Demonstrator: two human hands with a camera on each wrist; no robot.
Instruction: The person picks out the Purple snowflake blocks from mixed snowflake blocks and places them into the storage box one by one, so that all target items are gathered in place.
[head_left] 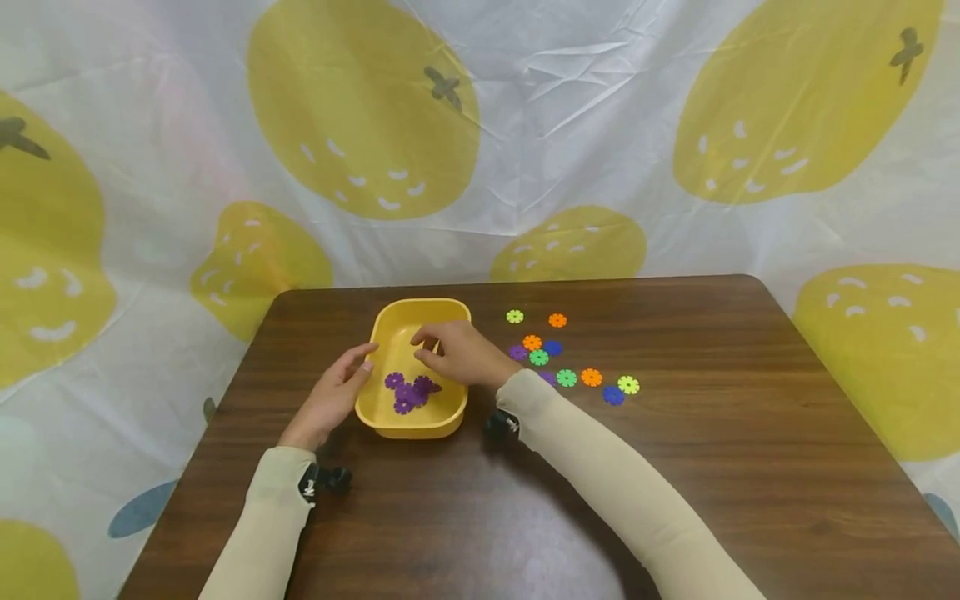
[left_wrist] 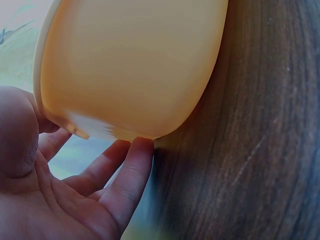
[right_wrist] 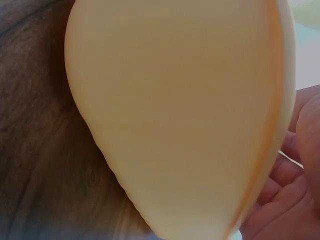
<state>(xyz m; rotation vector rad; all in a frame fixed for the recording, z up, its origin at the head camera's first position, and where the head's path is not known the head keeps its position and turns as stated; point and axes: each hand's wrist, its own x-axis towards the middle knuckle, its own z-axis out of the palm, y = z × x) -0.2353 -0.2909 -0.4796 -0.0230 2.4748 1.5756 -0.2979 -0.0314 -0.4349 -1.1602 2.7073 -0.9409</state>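
Purple pieces [head_left: 406, 397] huddle in the near half of the yellow tub [head_left: 420, 432]! Left hand [head_left: 330, 400] holds its side, fingers gently bent; right hand [head_left: 463, 353] hovers above, fingers loosely curled, thumb apart, nothing visible between. Coloured pieces [head_left: 567, 378] dot the surface [head_left: 750, 408] rightward.

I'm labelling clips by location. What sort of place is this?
Probably an improvised indoor recording corner: a fruit-print cloth hangs behind a wood-grain table, and a black wrist-worn device suggests filming. The building itself isn't shown.
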